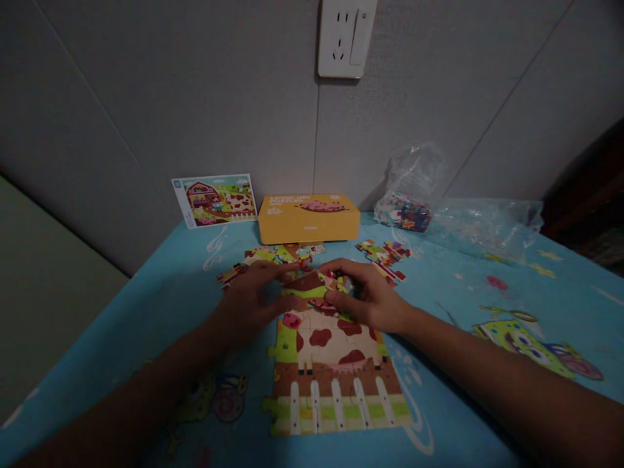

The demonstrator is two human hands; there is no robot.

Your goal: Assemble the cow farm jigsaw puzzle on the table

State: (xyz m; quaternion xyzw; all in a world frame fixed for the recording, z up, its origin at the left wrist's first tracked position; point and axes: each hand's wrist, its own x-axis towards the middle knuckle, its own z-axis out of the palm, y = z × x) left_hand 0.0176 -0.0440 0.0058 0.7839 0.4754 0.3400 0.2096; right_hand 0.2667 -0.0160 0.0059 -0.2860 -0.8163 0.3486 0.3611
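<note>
A partly joined jigsaw puzzle [331, 370] showing a cow and a white fence lies on the blue cartoon tablecloth [160, 292]. Both hands meet at its far edge. My left hand [253, 299] rests with fingers bent on a brown and green puzzle piece [308, 285]. My right hand [368, 296] pinches the same piece from the other side, thumb underneath. Loose puzzle pieces [266, 257] lie just beyond the hands, and a second small cluster of pieces [385, 251] sits to the right.
A yellow puzzle box [308, 218] stands by the wall, with a picture card [215, 199] leaning to its left. Two clear plastic bags lie at the back right, one bag [407, 195] holding pieces and one empty bag [487, 224]. A wall socket [345, 36] is above.
</note>
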